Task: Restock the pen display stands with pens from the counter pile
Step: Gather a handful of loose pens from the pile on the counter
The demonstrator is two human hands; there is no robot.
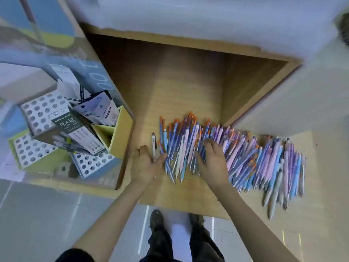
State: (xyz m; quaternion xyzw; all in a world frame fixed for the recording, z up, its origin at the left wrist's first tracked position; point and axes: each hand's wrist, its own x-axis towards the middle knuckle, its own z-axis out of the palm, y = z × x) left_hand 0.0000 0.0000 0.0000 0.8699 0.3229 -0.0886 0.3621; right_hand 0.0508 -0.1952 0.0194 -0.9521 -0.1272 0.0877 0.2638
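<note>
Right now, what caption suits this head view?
Left hand and right hand touch the pen pile beside perforated display stands.

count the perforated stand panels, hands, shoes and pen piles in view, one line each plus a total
perforated white panels: 3
hands, left hand and right hand: 2
shoes: 2
pen pile: 1 (single pens overlap too much to count)
total: 8

Pastel pens [245, 156] heaped across counter [179, 87]; perforated stands [40, 114] leftward.
</note>
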